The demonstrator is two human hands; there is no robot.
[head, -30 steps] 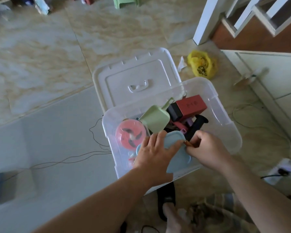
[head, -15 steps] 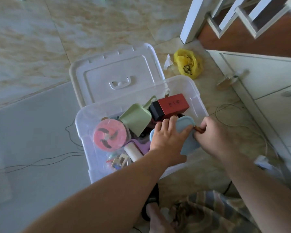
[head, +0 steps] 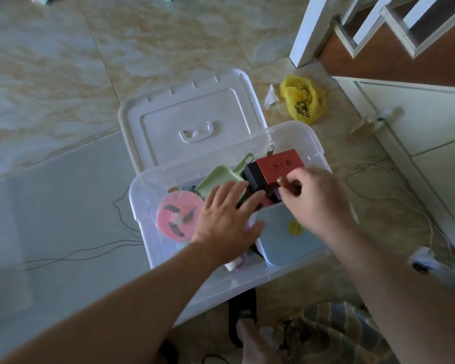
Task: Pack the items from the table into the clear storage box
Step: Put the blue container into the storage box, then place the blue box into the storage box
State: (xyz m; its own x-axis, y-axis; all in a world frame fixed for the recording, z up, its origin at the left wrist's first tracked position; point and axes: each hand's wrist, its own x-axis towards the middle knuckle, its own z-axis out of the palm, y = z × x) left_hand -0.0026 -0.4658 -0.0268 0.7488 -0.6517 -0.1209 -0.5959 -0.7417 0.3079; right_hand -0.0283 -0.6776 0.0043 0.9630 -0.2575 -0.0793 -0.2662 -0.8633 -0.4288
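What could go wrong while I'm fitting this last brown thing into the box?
The clear box looks heaped: the red and black carton and green scoop ride high, so the lid may not shut. The small brown item your right hand pinches could slip down between things. Your left hand, spread over the pile, might shift it.

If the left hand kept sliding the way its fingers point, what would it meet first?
The left hand, fingers spread flat and pointing up and right, would probably meet the black end of the red-and-black box first, its fingertips already almost there. The green scoop lies just beside that line; depth is unclear.
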